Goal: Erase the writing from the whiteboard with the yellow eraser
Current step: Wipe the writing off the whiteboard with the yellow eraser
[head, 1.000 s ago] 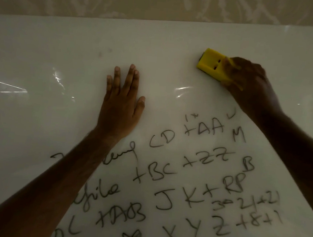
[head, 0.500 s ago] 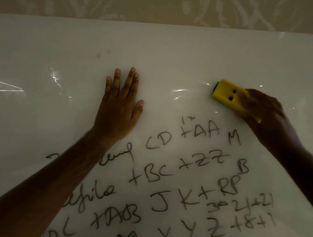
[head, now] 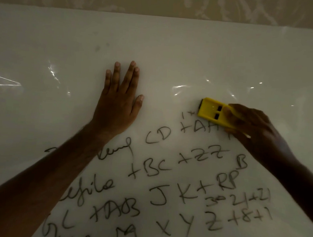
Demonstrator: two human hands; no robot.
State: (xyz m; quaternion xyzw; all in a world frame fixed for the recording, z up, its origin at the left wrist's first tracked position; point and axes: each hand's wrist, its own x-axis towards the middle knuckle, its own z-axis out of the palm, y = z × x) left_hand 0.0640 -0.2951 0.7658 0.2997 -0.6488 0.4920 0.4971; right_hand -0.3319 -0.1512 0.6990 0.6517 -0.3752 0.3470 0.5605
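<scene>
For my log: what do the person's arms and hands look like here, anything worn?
Both hands are bare: the left hand and right hand show no gloves, rings or watch. Both forearms are uncovered as far as the frame shows, with no sleeves in view; the left forearm shows some hair.

One whiteboard [head: 176, 45], one yellow eraser [head: 208, 109], two hands: left hand [head: 118, 104], right hand [head: 252, 129].

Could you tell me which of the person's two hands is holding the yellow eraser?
The right hand grips the yellow rectangular eraser; the left hand lies flat, empty, on the white whiteboard.
</scene>
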